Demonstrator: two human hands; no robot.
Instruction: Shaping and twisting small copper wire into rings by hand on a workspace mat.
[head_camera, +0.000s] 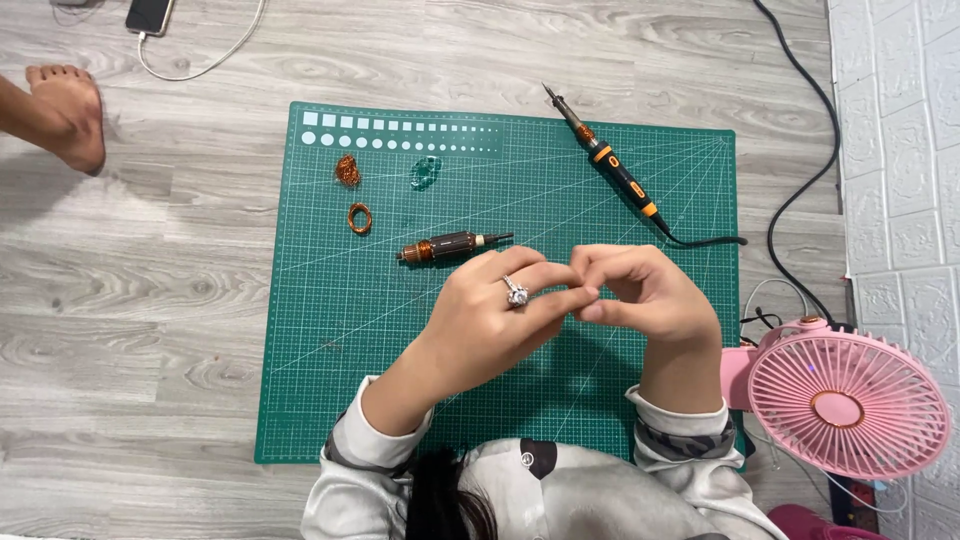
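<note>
My left hand (495, 315), wearing a ring, and my right hand (645, 295) meet fingertip to fingertip over the middle of a green cutting mat (330, 330). Their fingers pinch together around something too small to make out. Just beyond my left hand lies a small motor armature (450, 247) with copper winding and a thin shaft. Further left on the mat sit a copper wire coil ring (359, 218) and a bundle of copper wire (347, 170). A clear bluish piece (425, 172) lies near them.
A soldering iron (605, 160) with black and orange handle lies at the mat's far right, its black cable (800, 190) running off along the wall. A pink fan (845, 405) stands at the right. Another person's bare foot (65, 110) and a charging phone (150, 15) are at far left.
</note>
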